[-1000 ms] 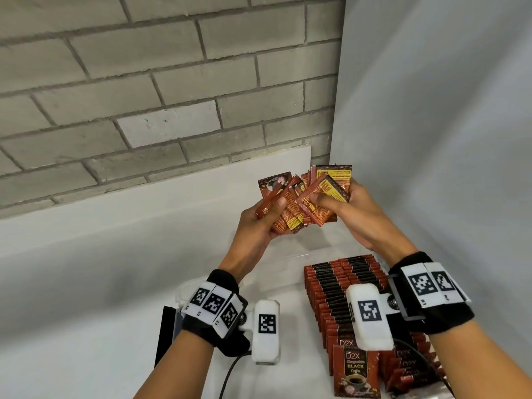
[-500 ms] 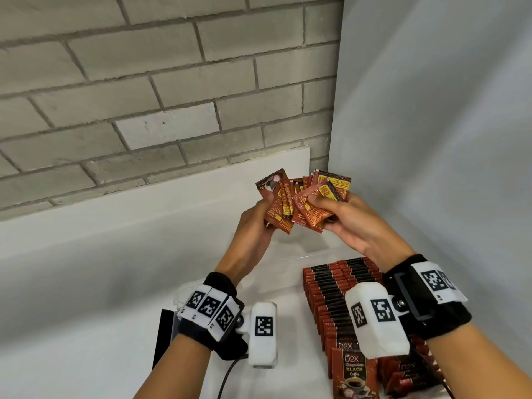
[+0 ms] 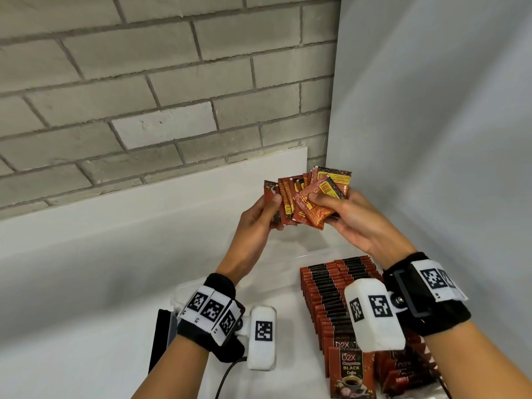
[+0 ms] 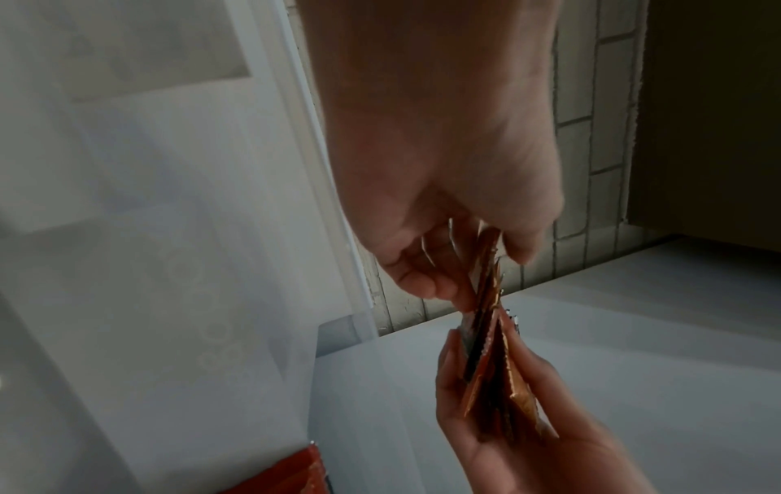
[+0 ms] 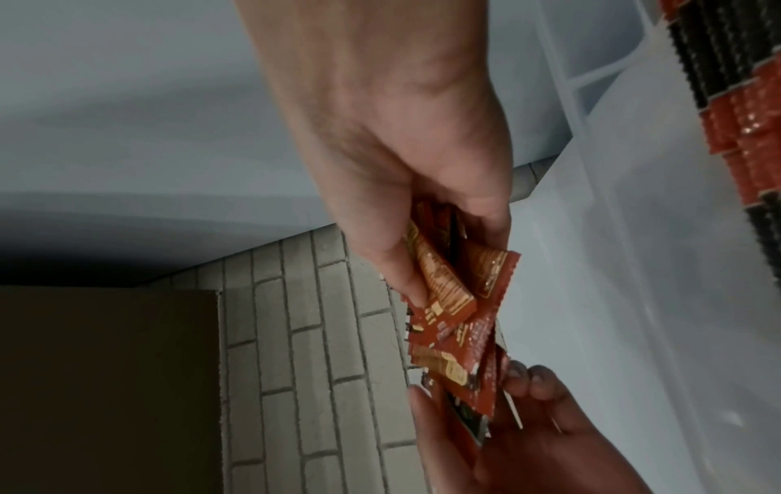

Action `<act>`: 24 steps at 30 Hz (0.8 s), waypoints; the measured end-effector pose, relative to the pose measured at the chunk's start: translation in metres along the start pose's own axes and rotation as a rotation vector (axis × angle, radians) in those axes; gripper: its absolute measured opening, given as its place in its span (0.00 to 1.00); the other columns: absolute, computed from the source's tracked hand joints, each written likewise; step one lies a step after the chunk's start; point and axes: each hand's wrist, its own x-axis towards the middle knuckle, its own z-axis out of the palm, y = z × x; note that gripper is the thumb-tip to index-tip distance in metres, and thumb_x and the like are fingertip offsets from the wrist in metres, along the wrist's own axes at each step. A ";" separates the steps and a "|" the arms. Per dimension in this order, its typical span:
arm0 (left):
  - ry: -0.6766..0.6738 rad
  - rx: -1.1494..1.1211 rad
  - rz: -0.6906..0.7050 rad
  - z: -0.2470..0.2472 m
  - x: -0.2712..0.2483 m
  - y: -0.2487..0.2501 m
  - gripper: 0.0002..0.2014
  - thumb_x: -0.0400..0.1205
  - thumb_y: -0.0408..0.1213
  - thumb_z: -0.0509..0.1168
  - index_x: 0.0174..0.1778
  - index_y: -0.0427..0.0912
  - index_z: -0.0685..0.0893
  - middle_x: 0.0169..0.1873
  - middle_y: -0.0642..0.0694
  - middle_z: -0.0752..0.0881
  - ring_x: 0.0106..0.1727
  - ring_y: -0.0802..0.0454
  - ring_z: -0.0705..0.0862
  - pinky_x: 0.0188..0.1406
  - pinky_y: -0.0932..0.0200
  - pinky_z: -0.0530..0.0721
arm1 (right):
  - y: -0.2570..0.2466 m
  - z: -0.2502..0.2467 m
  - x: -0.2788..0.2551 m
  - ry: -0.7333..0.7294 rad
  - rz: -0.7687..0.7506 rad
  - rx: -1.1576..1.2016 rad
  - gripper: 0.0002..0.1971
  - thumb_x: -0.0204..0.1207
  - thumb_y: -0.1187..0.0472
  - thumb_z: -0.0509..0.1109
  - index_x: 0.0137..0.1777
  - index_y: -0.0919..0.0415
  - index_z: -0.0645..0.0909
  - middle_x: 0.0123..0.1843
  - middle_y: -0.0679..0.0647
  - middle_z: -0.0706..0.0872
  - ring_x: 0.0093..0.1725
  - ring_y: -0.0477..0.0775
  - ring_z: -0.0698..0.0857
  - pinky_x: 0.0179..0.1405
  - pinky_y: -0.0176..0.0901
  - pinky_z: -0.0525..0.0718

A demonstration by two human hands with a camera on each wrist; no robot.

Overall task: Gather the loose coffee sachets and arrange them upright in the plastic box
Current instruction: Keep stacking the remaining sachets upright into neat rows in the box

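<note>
- Nearest the camera, a front sachet printed "D2X" and "BLACK Coffee" with a cup picture stands upright, facing the viewer.
- Behind it, rows of sachets stand on edge, packed tight, their red and black top edges running away from the viewer inside the clear plastic box; the box rim is faint and hard to trace.
- A black flat object sits left of the box on the white worktop; what it is cannot be told.
- Both wrists carry black bands with white tag-marked blocks; a dark cable runs down from the left one.
- Above the box, raised off the worktop, the left hand pinches the left side of a fanned bundle of loose sachets, thumb on the front and fingers curled behind.
- The right hand pinches the right side of the same bundle, thumb pressing a tilted front packet, fingers wrapped behind.
- The bundle is uneven: packets overlap at different angles, some showing yellow label panels.
- In the wrist views the packets appear edge-on between thumb and fingers of both hands.
- Farthest back, a white upstand meets a grey brick wall, and a plain grey panel closes the right side.
</note>
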 end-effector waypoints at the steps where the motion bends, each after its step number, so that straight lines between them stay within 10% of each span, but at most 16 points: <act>1: -0.011 -0.016 -0.009 0.001 -0.001 0.002 0.17 0.87 0.51 0.57 0.64 0.48 0.83 0.48 0.49 0.89 0.46 0.55 0.83 0.48 0.56 0.77 | 0.000 0.000 0.000 -0.013 0.007 -0.004 0.16 0.74 0.71 0.71 0.62 0.63 0.79 0.58 0.57 0.89 0.58 0.54 0.87 0.58 0.46 0.84; 8: -0.123 -0.378 -0.140 0.000 -0.004 0.012 0.19 0.80 0.47 0.60 0.62 0.40 0.80 0.45 0.46 0.89 0.43 0.54 0.85 0.38 0.61 0.81 | 0.002 0.002 0.000 -0.148 0.082 0.054 0.30 0.66 0.67 0.75 0.70 0.67 0.75 0.61 0.60 0.88 0.61 0.56 0.86 0.62 0.47 0.84; 13: -0.169 -0.546 -0.261 0.007 -0.009 0.014 0.18 0.73 0.32 0.65 0.58 0.37 0.86 0.54 0.38 0.87 0.59 0.43 0.82 0.66 0.49 0.73 | 0.007 0.007 -0.005 -0.278 0.041 -0.033 0.24 0.71 0.62 0.70 0.69 0.62 0.76 0.60 0.55 0.88 0.63 0.52 0.85 0.64 0.42 0.82; 24: -0.296 -0.625 -0.319 0.006 -0.013 0.020 0.28 0.66 0.31 0.75 0.63 0.30 0.83 0.65 0.29 0.81 0.69 0.34 0.78 0.74 0.30 0.69 | 0.011 0.001 -0.004 -0.266 -0.142 -0.545 0.27 0.61 0.42 0.75 0.60 0.49 0.77 0.60 0.51 0.85 0.59 0.43 0.83 0.55 0.30 0.81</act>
